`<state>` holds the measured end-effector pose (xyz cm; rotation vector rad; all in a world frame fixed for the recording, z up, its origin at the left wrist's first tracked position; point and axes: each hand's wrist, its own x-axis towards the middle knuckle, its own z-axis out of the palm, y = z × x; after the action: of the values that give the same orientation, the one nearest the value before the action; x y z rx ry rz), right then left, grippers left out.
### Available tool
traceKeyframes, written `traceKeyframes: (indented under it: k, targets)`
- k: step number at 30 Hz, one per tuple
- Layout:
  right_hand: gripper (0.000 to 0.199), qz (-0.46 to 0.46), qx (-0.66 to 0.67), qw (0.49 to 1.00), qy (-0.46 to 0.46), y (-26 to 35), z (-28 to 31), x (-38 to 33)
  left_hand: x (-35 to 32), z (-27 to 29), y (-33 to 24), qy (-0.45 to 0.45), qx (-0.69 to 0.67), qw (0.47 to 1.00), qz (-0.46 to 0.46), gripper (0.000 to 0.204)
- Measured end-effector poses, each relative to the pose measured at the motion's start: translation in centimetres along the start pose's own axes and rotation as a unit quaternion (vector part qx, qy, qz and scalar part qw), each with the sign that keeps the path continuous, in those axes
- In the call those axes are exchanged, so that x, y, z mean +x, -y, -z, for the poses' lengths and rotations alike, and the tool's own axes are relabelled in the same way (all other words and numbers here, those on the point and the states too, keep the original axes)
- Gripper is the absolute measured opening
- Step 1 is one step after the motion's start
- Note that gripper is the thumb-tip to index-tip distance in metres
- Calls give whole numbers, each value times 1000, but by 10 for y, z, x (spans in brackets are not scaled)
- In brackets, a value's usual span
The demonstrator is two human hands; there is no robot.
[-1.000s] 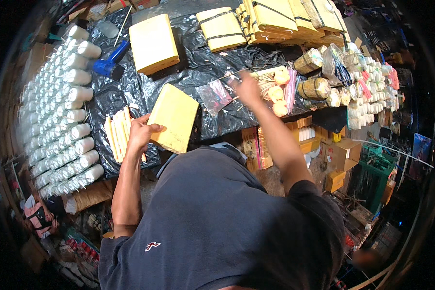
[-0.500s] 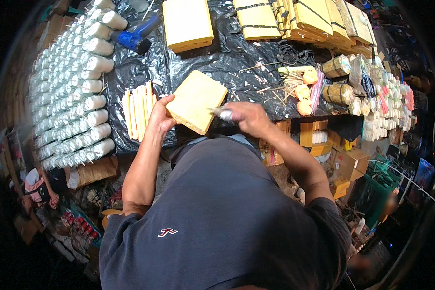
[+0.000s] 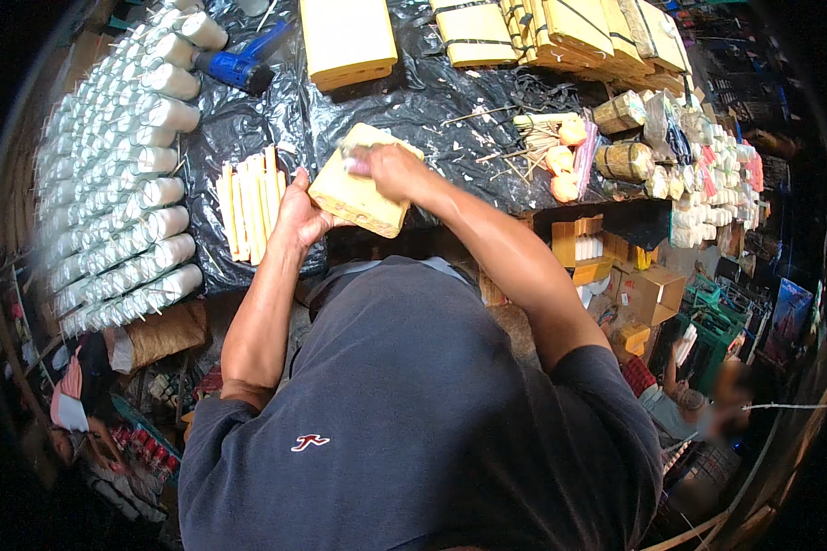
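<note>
A thick yellow rectangular block (image 3: 340,188) is tilted in front of me at the near edge of the table. My left hand (image 3: 301,213) grips its left corner, the thumb up along the side and the fingers partly hidden beneath. My right hand (image 3: 397,173) is closed over the block's upper face, around a small tool whose kind I cannot make out; motion blurs it. Left of the block lies a row of slim yellow-orange sticks (image 3: 251,202), like candles. A larger yellow block (image 3: 349,41) lies beyond, with small holes along its near edge.
Black plastic sheeting (image 3: 432,96) covers the table. Stacked white cylinders with wicks (image 3: 161,151) line the left side, near a blue gun-shaped tool (image 3: 234,69). Strapped yellow blocks (image 3: 579,32) stand back right, above thin sticks and orange pieces (image 3: 560,161). Other people (image 3: 680,404) work below right and left.
My right hand has moved left and away from me, from the block's right edge onto its upper face. The block has tipped, showing more of its near side. My left hand keeps its grip.
</note>
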<state>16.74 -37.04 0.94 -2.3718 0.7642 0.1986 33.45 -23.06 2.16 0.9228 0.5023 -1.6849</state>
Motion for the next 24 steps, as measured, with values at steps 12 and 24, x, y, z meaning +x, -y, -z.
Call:
traceKeyframes:
  k: [12, 24]
  targets:
    - [59, -164, 473, 862, -83, -95, 21, -44, -11, -2, 40, -24, 125, 971, -204, 37]
    - [59, -187, 314, 926, -97, -101, -11, 35, -7, 14, 36, -10, 191, 956, -222, 44]
